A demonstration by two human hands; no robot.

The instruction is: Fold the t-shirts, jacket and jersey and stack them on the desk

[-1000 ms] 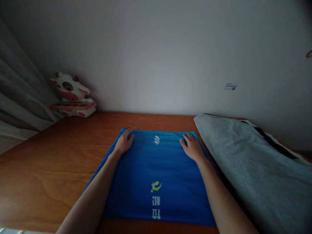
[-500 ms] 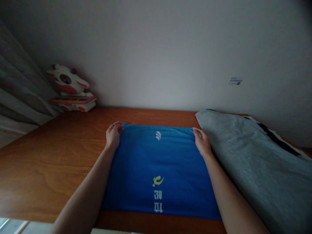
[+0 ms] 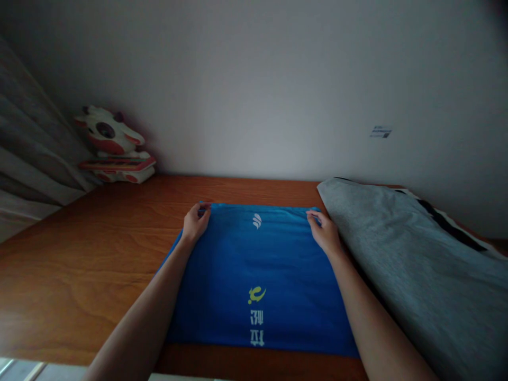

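A blue cloth (image 3: 222, 264) is spread flat before me, its far edge nearly straight. It bears a white leaf-like logo near that edge, with a yellow-green emblem and pale characters lower down. At the far left corner, my left hand (image 3: 196, 221) has its fingers curled in a pinch at the cloth's edge. My right hand (image 3: 324, 230) pinches the same edge near the far right corner, thumb and fingers close together. Both forearms lie over the cloth's sides and hide parts of its left and right borders.
Beneath the cloth is a brown wooden surface (image 3: 99, 254) running back to a pale wall (image 3: 254, 95). A grey fabric (image 3: 397, 254) with black and white trim lies at right. The cow-shaped toy keyboard (image 3: 117, 145) stands back left, beside a curtain (image 3: 35, 143).
Both hands have shifted inward along the far edge, closer to each other. The cloth has stayed nearly in place, and its far left corner now shows outside my left hand.
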